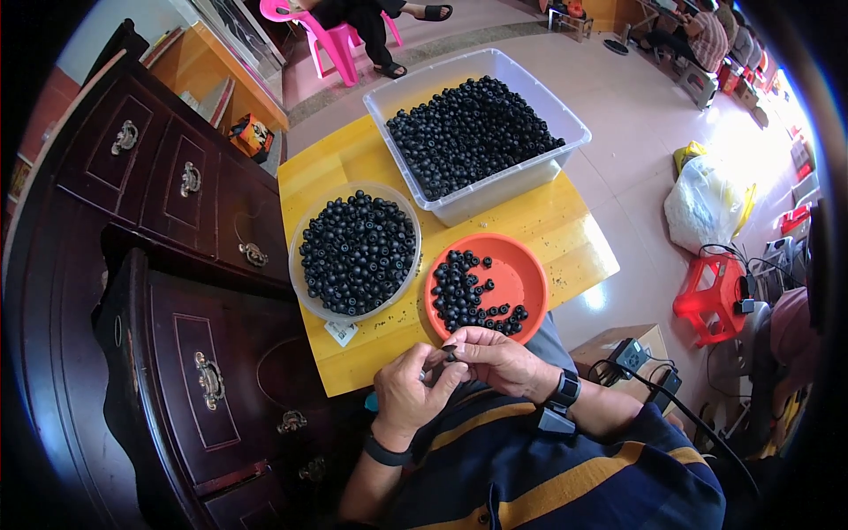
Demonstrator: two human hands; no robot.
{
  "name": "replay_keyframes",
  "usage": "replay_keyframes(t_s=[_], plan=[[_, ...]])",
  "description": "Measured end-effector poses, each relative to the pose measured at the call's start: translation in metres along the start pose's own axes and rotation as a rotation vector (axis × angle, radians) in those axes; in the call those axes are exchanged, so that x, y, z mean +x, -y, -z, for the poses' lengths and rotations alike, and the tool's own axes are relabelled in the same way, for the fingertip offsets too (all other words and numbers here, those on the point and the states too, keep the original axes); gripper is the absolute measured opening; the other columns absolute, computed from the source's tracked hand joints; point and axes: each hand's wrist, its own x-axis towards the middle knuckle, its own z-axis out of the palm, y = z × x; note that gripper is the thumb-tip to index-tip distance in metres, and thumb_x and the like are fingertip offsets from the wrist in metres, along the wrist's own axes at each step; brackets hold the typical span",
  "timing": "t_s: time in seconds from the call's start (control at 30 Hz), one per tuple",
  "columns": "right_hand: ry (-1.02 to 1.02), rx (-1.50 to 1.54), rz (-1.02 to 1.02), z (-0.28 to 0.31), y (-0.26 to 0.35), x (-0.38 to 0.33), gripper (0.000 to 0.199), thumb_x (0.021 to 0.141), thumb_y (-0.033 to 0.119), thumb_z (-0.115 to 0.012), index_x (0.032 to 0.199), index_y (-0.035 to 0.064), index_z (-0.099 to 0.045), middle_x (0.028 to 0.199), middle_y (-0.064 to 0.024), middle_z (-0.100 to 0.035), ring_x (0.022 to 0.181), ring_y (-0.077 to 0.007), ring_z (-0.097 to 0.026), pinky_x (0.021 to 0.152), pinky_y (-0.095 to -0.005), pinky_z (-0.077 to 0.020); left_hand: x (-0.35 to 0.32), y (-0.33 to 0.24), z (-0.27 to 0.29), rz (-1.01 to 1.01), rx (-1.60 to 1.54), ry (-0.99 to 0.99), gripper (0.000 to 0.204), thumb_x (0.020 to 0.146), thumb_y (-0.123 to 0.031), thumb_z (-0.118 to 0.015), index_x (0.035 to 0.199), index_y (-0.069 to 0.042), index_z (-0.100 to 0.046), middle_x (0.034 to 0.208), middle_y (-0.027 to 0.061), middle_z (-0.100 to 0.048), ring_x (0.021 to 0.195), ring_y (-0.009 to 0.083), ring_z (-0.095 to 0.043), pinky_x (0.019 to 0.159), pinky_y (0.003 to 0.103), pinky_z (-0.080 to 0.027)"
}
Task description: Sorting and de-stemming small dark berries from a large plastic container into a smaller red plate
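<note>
Head view, looking down over a small yellow wooden table (565, 234). Both hands meet just below the table's near edge, above the lap. Left hand (408, 393): fingers curled, thumb and forefinger pinched toward the right hand; wrist carries a dark band. Right hand (496, 360): fingers bent inward, fingertips pressed against those of the left; wrist carries a black watch-like device (563, 389). Between the two sets of fingertips sits one small black bead (450, 352), gripped from both sides; whether a thread or second piece is with it cannot be told at this size. Directly above the hands, at the table's near edge, an orange round plastic dish (521, 269) holds a partial layer of black beads, heaped toward its left and near side. Just left of it, touching or nearly so, a clear round tub (305, 231) is filled with the same beads. Behind both, a large clear rectangular bin (481, 196) holds a much bigger heap. A dark carved wooden cabinet (159, 177) with brass handles stands along the table's left side. A red plastic stool (711, 296) stands on the tiled floor to the right.
</note>
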Motion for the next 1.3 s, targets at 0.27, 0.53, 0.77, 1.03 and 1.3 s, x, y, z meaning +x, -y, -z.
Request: replay_keyframes(t_s=[0.27,0.53,0.77,1.03,1.3], plan=[[0.001,0.018,-0.022,0.000,0.001,0.000,0.010,0.100,0.019,-0.064,0.106,0.0113,-0.065,0.103,0.0017,-0.068,0.087,-0.0049,-0.062,0.075,-0.0205,-0.0543,0.000,-0.003,0.002,0.028,0.021,0.001,0.038,0.088,-0.041,-0.076,0.081,-0.007,-0.061,0.069,0.0090,-0.066,0.062,0.0283,-0.067,0.055,0.038,-0.050],[0.035,0.047,-0.002,0.001,-0.001,0.001,0.009,0.100,0.017,-0.064,0.105,0.0097,-0.066,0.099,0.0024,-0.067,0.088,-0.0058,-0.064,0.077,-0.0213,-0.0547,-0.002,-0.004,0.004,0.015,0.098,0.023,0.039,0.090,-0.043,-0.072,0.081,-0.007,-0.061,0.068,0.0078,-0.066,0.061,0.0273,-0.067,0.054,0.038,-0.050],[0.006,0.091,-0.034,0.001,-0.005,0.004,0.011,0.101,0.018,-0.062,0.107,0.0099,-0.066,0.100,0.0017,-0.067,0.088,-0.0068,-0.064,0.077,-0.0225,-0.0548,0.001,-0.004,0.004,-0.023,0.105,-0.045,0.037,0.089,-0.040,-0.075,0.081,-0.007,-0.060,0.069,0.0074,-0.066,0.062,0.0274,-0.067,0.056,0.038,-0.051],[-0.010,0.139,-0.054,0.002,-0.006,0.005,0.013,0.102,0.017,-0.060,0.111,0.0090,-0.065,0.106,-0.0016,-0.070,0.089,-0.0085,-0.066,0.077,-0.0228,-0.0551,0.003,-0.004,0.005,-0.009,0.104,-0.017,0.036,0.088,-0.039,-0.075,0.081,-0.007,-0.060,0.070,0.0083,-0.067,0.063,0.0280,-0.068,0.056,0.038,-0.051],[0.047,0.154,-0.029,0.010,-0.008,0.008,0.013,0.101,0.017,-0.061,0.111,0.0090,-0.065,0.104,-0.0011,-0.069,0.089,-0.0088,-0.067,0.077,-0.0233,-0.0564,0.001,0.000,0.001,-0.043,0.158,0.009,0.036,0.092,-0.040,-0.071,0.076,-0.009,-0.060,0.066,0.0060,-0.066,0.059,0.0281,-0.066,0.053,0.039,-0.050]])
